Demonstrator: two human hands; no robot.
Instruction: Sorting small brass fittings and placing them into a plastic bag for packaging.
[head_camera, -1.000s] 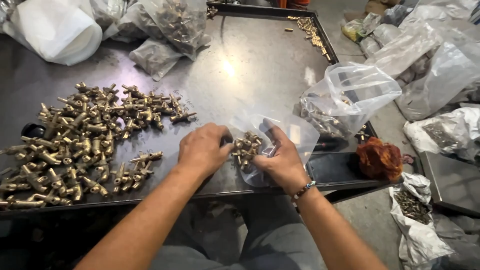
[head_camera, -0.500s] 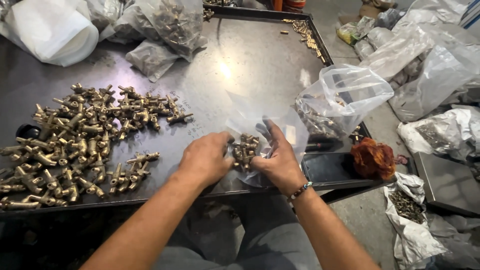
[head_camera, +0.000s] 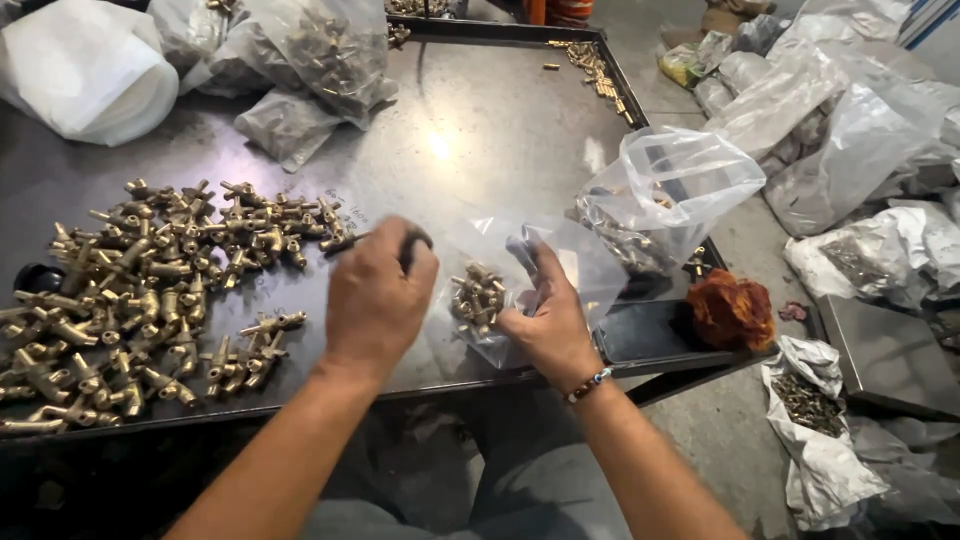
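My right hand (head_camera: 548, 325) grips a small clear plastic bag (head_camera: 560, 262) at the table's near edge; a cluster of small brass fittings (head_camera: 478, 298) sits inside it. My left hand (head_camera: 375, 298) hovers just left of the bag, fingers curled around a dark pen-like object (head_camera: 408, 246) whose thin end pokes out to the left. It no longer touches the bag. A large spread of loose brass tap fittings (head_camera: 150, 280) lies on the metal table (head_camera: 470, 130) to the left of my left hand.
A bigger open clear bag (head_camera: 665, 185) with fittings stands right of my hands. Filled bags (head_camera: 320, 50) and a white bag (head_camera: 90, 70) lie at the back left. An orange-red rag (head_camera: 730, 310) sits off the table's right corner, with more bags (head_camera: 820, 440) on the floor.
My left hand has come off the small bag and shifted left and up, now with the dark object in it. My right hand keeps hold of the bag.
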